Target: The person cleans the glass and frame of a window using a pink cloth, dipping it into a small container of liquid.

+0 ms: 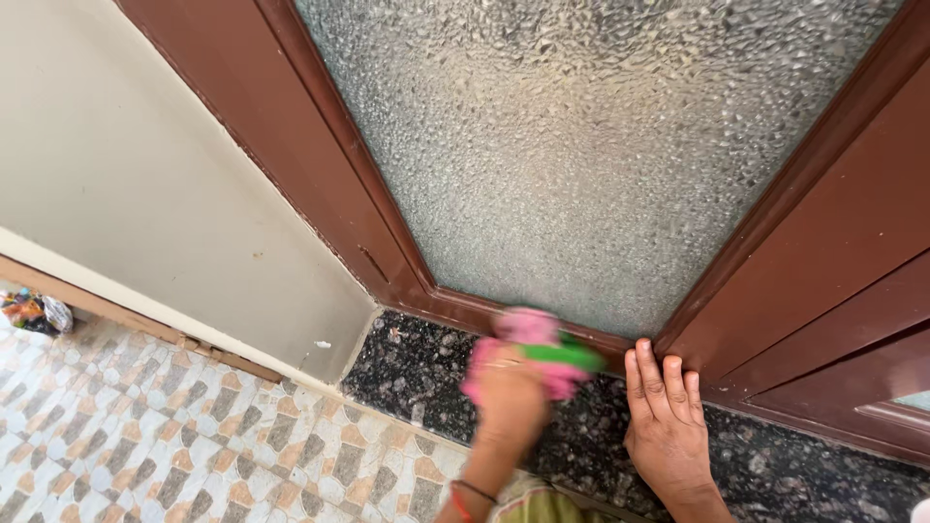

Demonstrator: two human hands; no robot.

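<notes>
Pink and green crumpled cloth [531, 351], blurred with motion, sits at about six o'clock in the head view, pressed on the dark speckled granite sill [417, 373] right below the lower rail of the brown wooden door frame [320, 165]. Left hand [506, 397] is clenched around this cloth from below, its fingers mostly hidden in the fabric; a thin red and black band [468, 494] circles the wrist at about six o'clock near the bottom edge. Right hand [665, 416] lies at about five o'clock, just beside the cloth, flat and released on the granite, holding nothing, with its fingertips touching the bottom corner of the frame. Above both hands, from about eleven to two o'clock, the frame holds a large pane of pebbled frosted glass [581, 145]. At nine o'clock a plain cream wall [145, 174] runs down to a patterned tile floor [165, 426] in grey, tan and white at seven o'clock. A small heap of colourful clutter [29, 310] lies at the far left edge, too small to make out.
</notes>
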